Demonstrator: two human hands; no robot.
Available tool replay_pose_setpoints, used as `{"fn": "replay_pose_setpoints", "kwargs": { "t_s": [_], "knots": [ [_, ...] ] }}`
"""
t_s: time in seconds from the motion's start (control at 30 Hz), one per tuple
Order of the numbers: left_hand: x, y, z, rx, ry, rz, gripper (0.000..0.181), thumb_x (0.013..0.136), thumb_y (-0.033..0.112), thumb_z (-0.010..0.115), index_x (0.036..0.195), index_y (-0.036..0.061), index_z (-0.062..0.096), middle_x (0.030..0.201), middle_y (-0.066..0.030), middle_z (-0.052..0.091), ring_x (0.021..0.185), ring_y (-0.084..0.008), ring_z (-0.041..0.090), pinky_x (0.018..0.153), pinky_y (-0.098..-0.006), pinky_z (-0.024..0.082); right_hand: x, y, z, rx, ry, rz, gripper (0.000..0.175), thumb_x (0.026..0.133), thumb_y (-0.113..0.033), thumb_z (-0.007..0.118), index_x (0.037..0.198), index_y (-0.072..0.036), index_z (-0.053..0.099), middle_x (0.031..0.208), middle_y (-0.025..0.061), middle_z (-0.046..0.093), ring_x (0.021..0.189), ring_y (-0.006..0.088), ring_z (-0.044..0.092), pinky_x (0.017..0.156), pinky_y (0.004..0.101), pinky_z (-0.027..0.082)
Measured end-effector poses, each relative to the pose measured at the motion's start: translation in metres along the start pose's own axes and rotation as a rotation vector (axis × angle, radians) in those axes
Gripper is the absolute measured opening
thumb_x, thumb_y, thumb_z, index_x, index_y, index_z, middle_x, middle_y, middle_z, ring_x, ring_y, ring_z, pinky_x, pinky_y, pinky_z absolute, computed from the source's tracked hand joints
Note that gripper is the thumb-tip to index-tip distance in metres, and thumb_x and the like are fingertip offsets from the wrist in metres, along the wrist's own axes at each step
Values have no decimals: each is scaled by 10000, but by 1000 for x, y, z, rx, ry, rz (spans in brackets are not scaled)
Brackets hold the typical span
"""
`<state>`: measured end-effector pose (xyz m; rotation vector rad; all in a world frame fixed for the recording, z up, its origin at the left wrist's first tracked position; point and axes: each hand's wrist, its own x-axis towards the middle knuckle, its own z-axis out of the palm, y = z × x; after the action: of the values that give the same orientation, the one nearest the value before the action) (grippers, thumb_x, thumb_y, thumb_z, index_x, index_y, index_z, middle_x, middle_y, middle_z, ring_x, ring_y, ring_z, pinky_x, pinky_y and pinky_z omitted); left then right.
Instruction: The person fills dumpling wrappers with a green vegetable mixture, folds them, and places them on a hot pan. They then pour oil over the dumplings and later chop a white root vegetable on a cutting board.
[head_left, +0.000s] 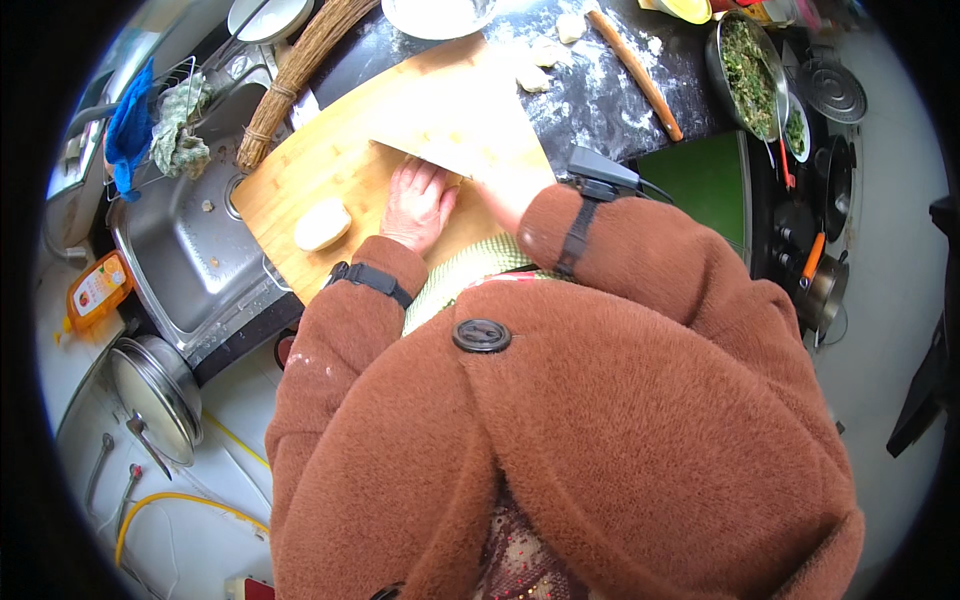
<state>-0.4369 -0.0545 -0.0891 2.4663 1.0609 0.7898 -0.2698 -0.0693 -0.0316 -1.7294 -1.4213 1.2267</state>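
A wide wooden cutting board (300, 176) lies before me, its upper part washed out by glare. On it, my right hand (501, 201) grips a knife (424, 158); the blade points left, just beyond the fingers of my left hand. The knife's handle is hidden in the glare and the hand. My left hand (416, 204) lies palm down, holding a pale food piece (453, 180) that shows only beside its fingers. Left of that hand rests a pale rounded lump (322, 223); I cannot tell whether it is dough or a peeled vegetable.
Left of the board are a steel sink (187, 232) and a bundled straw brush (281, 86). A wooden rolling pin (636, 75) and dough pieces (534, 78) lie on the floured black counter (600, 135). A bowl of chopped greens (746, 75) stands at the right.
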Motion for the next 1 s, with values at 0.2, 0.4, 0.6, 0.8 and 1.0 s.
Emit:
{"fn": "replay_pose_setpoints", "kwargs": {
  "t_s": [0.2,0.4,0.6,0.8,1.0],
  "knots": [
    [4,2,-4,2,-2,12,319,735,106,710,1020,1,613,1068,-156,575,1069,-339,525,986,-463,419,13,6,9,-820,-12,-192,338,936,-114,440,1248,-47,552,1168,169,598,1051,291,591,923,367,469],
    [0,0,-5,-44,30,-4,342,736,104,713,1043,3,603,1084,-156,563,1059,-340,527,974,-460,424,0,-18,-20,-864,-233,-59,299,952,-165,442,1193,-55,582,1104,168,620,971,301,613,851,384,490],
    [-1,0,0,-33,36,-9,364,735,109,721,1061,2,602,1096,-152,562,1067,-341,525,974,-459,423,-5,-24,-24,-395,-90,-25,263,906,-98,483,1136,-20,586,984,203,631,899,329,637,762,402,525],
    [-1,-2,0,-12,-11,-60,333,737,124,721,1038,25,618,1080,-138,570,1070,-337,525,967,-452,424,10,-8,8,-881,-21,-248,319,921,-111,454,1204,-16,565,1129,175,606,1071,287,587,935,379,468],
    [2,2,-10,-6,-12,-31,342,750,146,713,1052,19,617,1116,-144,558,1096,-335,515,973,-454,416,16,9,10,-844,64,-288,315,903,-100,486,1190,-1,572,1108,188,602,1050,305,590,909,375,478]
  ]
}}
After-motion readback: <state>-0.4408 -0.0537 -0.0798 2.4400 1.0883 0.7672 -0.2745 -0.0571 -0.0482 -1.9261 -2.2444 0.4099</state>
